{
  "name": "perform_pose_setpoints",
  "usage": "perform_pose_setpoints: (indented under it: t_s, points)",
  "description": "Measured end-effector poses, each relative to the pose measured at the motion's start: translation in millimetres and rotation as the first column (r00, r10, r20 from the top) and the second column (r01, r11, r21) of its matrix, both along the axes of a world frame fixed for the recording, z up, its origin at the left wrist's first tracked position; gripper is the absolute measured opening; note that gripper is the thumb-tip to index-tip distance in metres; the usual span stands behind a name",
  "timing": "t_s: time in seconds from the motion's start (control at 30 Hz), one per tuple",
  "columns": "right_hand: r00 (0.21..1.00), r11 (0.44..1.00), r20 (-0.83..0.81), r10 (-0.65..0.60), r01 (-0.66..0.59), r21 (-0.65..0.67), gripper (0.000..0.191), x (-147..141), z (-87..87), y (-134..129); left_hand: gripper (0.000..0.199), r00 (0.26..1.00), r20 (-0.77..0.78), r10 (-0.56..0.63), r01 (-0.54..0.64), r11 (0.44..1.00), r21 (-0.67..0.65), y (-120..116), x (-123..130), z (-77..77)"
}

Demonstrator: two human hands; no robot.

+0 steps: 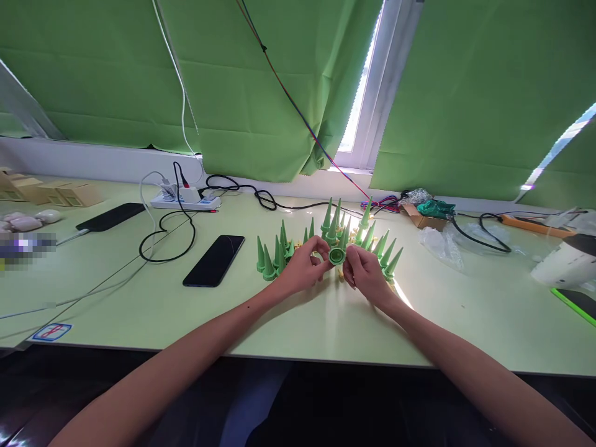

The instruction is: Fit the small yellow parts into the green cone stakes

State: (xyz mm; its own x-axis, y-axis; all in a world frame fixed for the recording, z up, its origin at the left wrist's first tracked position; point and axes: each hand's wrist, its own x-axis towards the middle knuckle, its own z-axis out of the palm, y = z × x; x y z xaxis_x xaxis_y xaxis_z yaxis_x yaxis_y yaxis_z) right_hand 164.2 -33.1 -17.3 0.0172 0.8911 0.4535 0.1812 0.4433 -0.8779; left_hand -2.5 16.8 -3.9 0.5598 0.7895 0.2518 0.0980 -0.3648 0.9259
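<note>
Between my two hands is a green cone, its round hollow base turned toward me. My left hand has its fingers closed on the cone's left side. At the cone's right edge, my right hand is pinched, and whatever lies between its fingertips is too small to make out. Several upright green cones stand on the table around and behind my hands, with small yellowish pieces among them. More cones stand just right of my right hand.
A black phone lies left of the cones on the table. Behind it are a power strip and looping black cables. Clear plastic bags, a small cardboard box and a white object are on the right.
</note>
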Motion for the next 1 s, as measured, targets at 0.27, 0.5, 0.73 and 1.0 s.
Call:
perform_pose_setpoints:
  t_s: [0.27, 0.5, 0.73, 1.0]
  points:
    - [0.998, 0.999, 0.038, 0.041, -0.042, 0.023, 0.045, 0, 0.0, -2, 0.052, 0.983, 0.091, -0.162, 0.183, 0.931, -0.315, 2, 2, 3.3]
    - [0.996, 0.998, 0.077, 0.051, -0.053, 0.031, 0.046, -1, 1.3, -3, 0.056, 0.962, 0.150, -0.227, 0.268, 0.883, -0.386, -1, 2, 7.0]
    - [0.995, 0.998, 0.084, 0.060, -0.063, 0.027, 0.042, 1, 1.3, -2, 0.047, 0.972, 0.126, -0.196, 0.228, 0.916, -0.330, -3, 1, 10.2]
    - [0.993, 0.999, 0.112, 0.042, -0.044, 0.017, 0.043, 3, -3.0, -1, 0.045, 0.985, 0.065, -0.160, 0.170, 0.966, -0.196, -4, -3, 12.0]
